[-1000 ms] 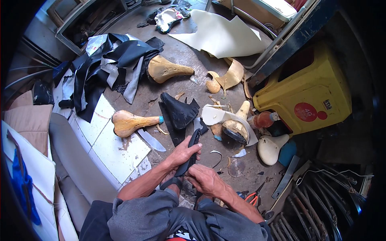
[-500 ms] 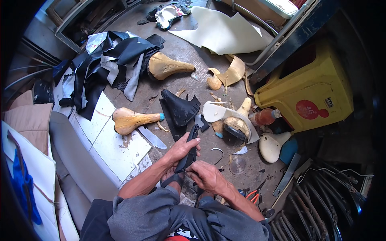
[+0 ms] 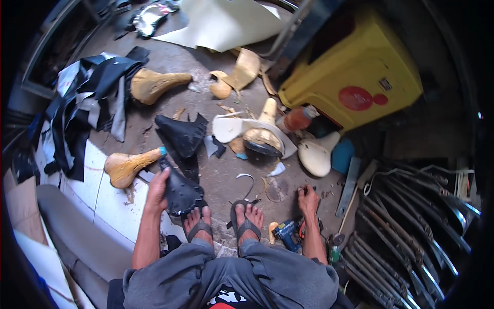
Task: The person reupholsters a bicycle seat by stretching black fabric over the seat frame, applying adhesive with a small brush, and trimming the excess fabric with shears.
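Observation:
My left hand (image 3: 157, 189) grips a black bicycle saddle (image 3: 181, 191) by its side, with its narrow nose pointing away from me and its wide end beside my left foot. Small bumps line the saddle's edge. To the right, my right hand (image 3: 308, 201) is low over the floor with its fingers curled together; what they hold, if anything, is too small to make out. Near that wrist lie a blue power drill (image 3: 288, 234) and an orange-handled tool (image 3: 302, 226), partly hidden by the arm. A black saddle cover (image 3: 182, 135) lies beyond the held saddle.
Bare foam saddles (image 3: 126, 169) lie about the floor, among black and grey material scraps (image 3: 103, 98). A white sheet (image 3: 221, 23) lies at the back. A yellow plastic stool (image 3: 355, 77) is on its side at the right, near stacked metal bars (image 3: 396, 242).
My hands have parted: the left has carried the black saddle left and turned its broad face up, while the right has moved away to the floor. The view has shifted too.

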A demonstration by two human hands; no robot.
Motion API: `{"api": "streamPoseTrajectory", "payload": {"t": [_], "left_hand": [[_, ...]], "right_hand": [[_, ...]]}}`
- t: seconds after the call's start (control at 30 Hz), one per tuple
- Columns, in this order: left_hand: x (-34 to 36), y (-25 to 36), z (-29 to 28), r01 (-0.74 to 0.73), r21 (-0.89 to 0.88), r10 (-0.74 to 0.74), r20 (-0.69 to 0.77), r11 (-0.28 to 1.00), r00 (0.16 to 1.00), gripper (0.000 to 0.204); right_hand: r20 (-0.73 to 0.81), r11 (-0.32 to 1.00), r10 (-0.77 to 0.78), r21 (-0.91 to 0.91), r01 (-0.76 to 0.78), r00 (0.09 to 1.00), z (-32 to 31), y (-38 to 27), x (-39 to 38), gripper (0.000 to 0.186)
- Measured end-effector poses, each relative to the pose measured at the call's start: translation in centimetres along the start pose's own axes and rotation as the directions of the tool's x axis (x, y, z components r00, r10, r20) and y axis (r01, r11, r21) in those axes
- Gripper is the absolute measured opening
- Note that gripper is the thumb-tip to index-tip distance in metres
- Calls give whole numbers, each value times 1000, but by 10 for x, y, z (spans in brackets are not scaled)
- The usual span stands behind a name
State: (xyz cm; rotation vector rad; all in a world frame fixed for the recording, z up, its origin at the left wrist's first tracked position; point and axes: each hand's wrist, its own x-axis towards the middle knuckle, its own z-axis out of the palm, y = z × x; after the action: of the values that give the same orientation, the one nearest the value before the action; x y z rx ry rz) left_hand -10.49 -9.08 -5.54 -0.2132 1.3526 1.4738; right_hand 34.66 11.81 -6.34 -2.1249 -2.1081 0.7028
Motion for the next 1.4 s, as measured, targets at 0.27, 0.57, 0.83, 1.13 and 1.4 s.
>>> {"api": "streamPoseTrajectory", "payload": {"t": [0.27, 0.57, 0.83, 1.13, 1.4], "left_hand": [[17, 0, -86, -19, 268, 81, -222, 963, 972, 34], [63, 16, -72, -101, 906, 590, -179, 410, 788, 55], [102, 76, 66, 43, 555, 235, -419, 831, 877, 94], [173, 53, 92, 91, 707, 387, -486, 702, 783, 104], [109, 63, 56, -203, -2, 201, -121, 979, 972, 66]], "right_hand": [[-94, 993, 120, 27, -118, 988, -54, 44, -37, 27], [-136, 919, 395, 78, -387, 909, -80, 134, -127, 29], [-238, 882, 381, -195, -428, 893, -49, 152, -124, 34], [-149, 861, 408, -266, -434, 901, -19, 226, -134, 57], [-186, 881, 265, -352, -316, 946, -3, 211, -126, 46]]}}
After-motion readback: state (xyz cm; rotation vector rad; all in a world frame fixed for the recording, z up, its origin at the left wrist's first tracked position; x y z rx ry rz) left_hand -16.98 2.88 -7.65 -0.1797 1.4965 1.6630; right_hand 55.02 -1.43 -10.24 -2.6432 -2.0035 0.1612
